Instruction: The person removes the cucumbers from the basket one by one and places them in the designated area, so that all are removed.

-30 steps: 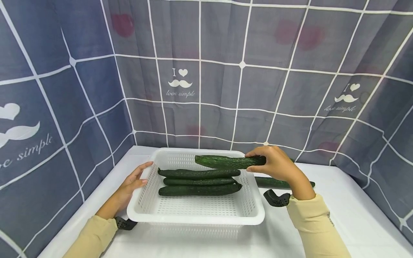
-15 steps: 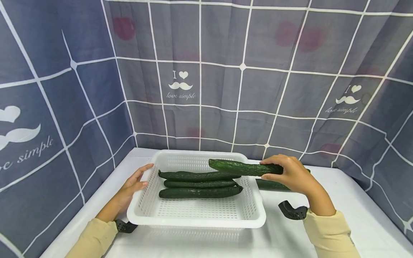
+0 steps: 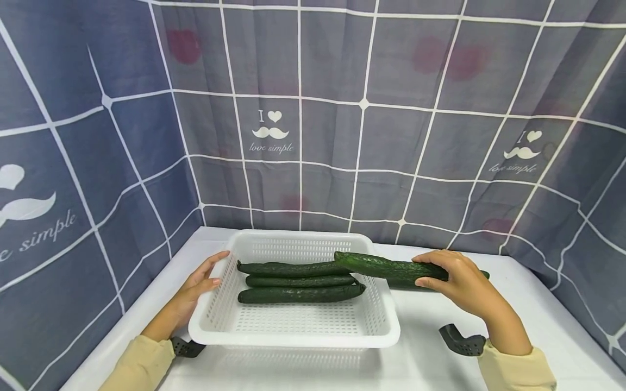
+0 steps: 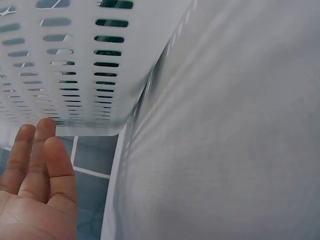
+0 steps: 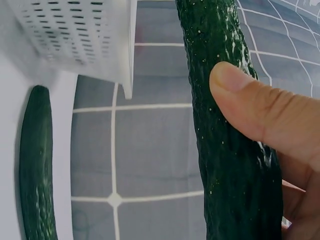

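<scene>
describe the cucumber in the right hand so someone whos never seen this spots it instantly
Find the white perforated basket on the white table, then look right. There the right hand grips a dark green, bumpy cucumber, its left end overlapping the basket in the head view. It is the only cucumber held: three others lie in the basket, another on the table.

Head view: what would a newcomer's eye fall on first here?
The white basket in the middle, with three dark green cucumbers lying side by side in it, would likely draw the eye first. Next comes the right hand, right of the basket, gripping another cucumber. Behind them, a grey-blue curtain with white grid lines and mustache prints fills the background.
</scene>
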Demonstrator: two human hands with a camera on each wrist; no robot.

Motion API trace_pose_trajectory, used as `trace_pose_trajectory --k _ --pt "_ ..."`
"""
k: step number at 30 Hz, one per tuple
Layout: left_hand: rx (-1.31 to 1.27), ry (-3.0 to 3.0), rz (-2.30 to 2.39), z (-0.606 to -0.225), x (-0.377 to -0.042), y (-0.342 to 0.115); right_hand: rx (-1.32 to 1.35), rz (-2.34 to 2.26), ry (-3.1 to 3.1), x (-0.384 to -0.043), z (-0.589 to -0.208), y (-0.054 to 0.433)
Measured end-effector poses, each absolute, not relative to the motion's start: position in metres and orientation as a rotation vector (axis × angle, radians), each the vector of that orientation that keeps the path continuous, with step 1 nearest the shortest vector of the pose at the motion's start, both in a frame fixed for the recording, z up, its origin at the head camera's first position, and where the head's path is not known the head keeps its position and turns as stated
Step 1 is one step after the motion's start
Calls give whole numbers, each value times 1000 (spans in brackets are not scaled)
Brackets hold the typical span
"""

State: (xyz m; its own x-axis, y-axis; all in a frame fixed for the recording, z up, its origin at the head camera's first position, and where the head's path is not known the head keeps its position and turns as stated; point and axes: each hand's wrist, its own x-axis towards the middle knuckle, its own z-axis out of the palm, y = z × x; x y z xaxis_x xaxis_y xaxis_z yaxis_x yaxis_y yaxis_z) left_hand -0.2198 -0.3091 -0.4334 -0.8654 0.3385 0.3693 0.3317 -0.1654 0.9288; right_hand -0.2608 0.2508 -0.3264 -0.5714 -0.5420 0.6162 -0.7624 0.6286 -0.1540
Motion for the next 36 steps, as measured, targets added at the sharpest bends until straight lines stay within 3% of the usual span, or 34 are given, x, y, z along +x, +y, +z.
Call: trace_pose_trajectory --k 36 --pt "779 1978 2275 -438 -223 -314 738 580 -2402 -269 -341 310"
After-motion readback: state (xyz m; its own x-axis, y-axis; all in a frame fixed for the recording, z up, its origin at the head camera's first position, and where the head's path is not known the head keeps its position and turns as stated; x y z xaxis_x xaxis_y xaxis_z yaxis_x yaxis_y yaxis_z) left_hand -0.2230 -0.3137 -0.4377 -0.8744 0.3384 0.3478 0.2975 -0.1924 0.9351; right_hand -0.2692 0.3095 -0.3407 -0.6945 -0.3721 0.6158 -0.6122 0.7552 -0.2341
